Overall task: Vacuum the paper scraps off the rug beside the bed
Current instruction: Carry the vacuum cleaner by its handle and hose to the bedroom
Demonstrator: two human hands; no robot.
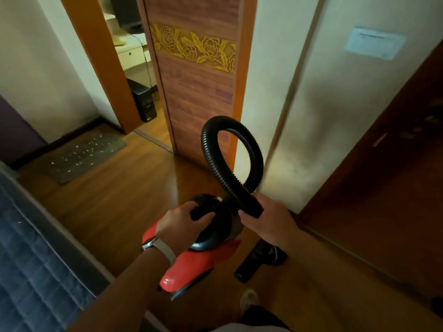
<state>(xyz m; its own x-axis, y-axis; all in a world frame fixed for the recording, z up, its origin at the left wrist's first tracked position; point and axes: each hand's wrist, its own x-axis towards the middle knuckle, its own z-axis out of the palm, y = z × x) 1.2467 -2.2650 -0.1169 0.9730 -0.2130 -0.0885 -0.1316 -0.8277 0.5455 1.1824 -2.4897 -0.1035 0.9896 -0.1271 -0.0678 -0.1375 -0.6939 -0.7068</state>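
Head view: left hand (184,224) grips the red vacuum (189,267) handle and right hand (268,221) grips the hose (230,168) end, ready to carry both to the rug (86,154).

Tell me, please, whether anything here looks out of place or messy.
White paper scraps lie scattered over the dark rug beyond the bed. A black nozzle-like piece lies loose on the wood floor, apart from the hose, whose end the right hand holds.
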